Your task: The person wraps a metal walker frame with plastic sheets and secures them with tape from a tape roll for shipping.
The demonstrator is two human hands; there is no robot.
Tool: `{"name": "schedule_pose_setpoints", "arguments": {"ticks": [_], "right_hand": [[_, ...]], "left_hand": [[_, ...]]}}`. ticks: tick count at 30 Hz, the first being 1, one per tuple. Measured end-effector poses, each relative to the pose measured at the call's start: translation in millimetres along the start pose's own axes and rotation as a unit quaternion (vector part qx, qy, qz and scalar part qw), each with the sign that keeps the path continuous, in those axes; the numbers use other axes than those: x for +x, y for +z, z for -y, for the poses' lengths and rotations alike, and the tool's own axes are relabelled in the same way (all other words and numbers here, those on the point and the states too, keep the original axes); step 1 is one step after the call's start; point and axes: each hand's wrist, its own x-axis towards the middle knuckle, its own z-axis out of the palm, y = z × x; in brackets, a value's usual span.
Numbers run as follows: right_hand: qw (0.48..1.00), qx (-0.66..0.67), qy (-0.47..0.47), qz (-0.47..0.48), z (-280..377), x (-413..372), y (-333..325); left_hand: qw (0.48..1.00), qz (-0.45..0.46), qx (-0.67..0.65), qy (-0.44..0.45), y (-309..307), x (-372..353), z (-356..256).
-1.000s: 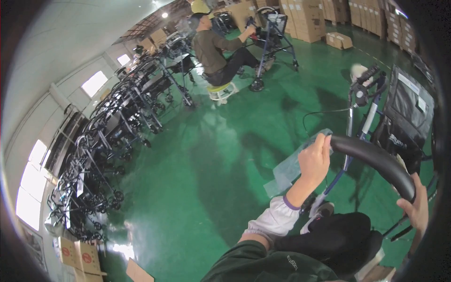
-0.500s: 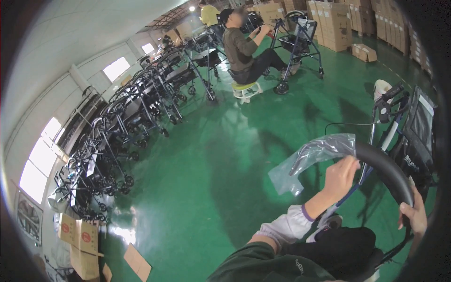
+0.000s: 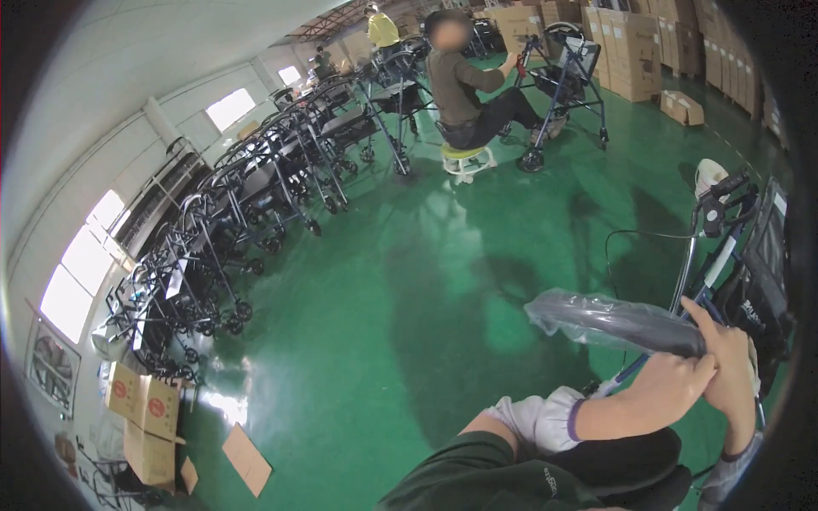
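Note:
A black padded curved bar (image 3: 656, 330), like a walker's backrest, points left across my lap, with a clear plastic bag (image 3: 567, 313) drawn over most of its visible length. At its near end, my left hand (image 3: 660, 392) is closed, its fingers bunched at the bag's edge. Just beyond, my right hand (image 3: 728, 358) meets it and wraps the same end, index finger stretched upward. The two hands hide that end of the bar. Right beside them stands a blue-framed rollator (image 3: 711, 255) with a black handle and brake lever (image 3: 716, 204).
Several rollators (image 3: 256, 183) line the left side. Ahead, a co-worker (image 3: 464, 81) sits on a low stool (image 3: 467, 160) by another rollator (image 3: 562, 85). Cartons (image 3: 626, 51) are stacked at the back right. Opened cardboard (image 3: 153, 426) lies at lower left on the green floor.
The bag now covers more of the bar, and the bar has swung lower and flatter. My left hand has moved right to meet my right hand. The view has shifted slightly.

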Motion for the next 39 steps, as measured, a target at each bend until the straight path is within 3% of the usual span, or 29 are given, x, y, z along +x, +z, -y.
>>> {"name": "schedule_pose_setpoints", "arguments": {"ticks": [3,6,9,11,12,15,18,20,24,27,29,32,33,36,39], "right_hand": [[0.999,0.037,-0.012,-0.001,-10.8,11.8,6.7],[0.997,0.073,-0.025,0.007,-29.7,20.1,14.8],[0.994,0.106,-0.032,0.004,-90.9,26.1,11.0],[0.990,0.137,-0.031,0.003,-104.8,31.4,13.6],[0.989,0.146,-0.032,0.004,-92.2,34.0,20.0],[0.982,0.183,-0.040,0.002,-8.6,42.0,42.6],[0.975,0.218,-0.045,-0.002,4.8,43.3,61.6],[0.970,0.202,-0.113,-0.080,-27.4,56.2,84.6],[0.968,0.193,-0.107,-0.119,-5.0,51.7,93.4],[0.965,0.242,-0.046,-0.088,17.3,49.0,91.6],[0.967,0.217,-0.056,-0.120,7.3,54.3,98.3],[0.959,0.237,-0.065,-0.141,-10.6,60.5,100.8],[0.957,0.244,-0.066,-0.142,-15.5,60.9,102.3],[0.940,0.310,-0.008,-0.140,-31.3,50.8,101.7],[0.931,0.344,0.003,-0.119,-38.4,42.5,100.9]], "left_hand": [[0.997,0.001,-0.064,-0.032,-11.3,-3.7,11.0],[0.929,0.010,-0.329,-0.170,-39.5,-15.5,44.0],[0.824,-0.118,-0.456,-0.315,-72.8,-4.8,113.5],[0.625,-0.228,-0.656,-0.356,-86.8,-4.9,169.2],[0.567,-0.254,-0.695,-0.362,-95.9,-4.2,189.4],[0.480,-0.297,-0.771,-0.294,-119.5,10.8,219.3],[0.407,-0.363,-0.793,-0.271,-126.2,41.9,203.9],[0.488,-0.335,-0.744,-0.309,-129.8,57.9,170.1],[0.540,-0.351,-0.656,-0.393,-85.5,71.7,134.0],[0.569,-0.283,-0.664,-0.393,-48.6,56.7,113.8],[0.649,-0.202,-0.596,-0.427,-37.8,47.5,91.7],[0.685,-0.099,-0.584,-0.424,-42.3,43.0,90.3],[0.688,-0.080,-0.585,-0.422,-47.4,43.1,102.1],[0.574,-0.186,-0.732,-0.314,-61.3,50.6,159.3],[0.490,-0.276,-0.756,-0.336,-89.3,65.4,200.6]]}}
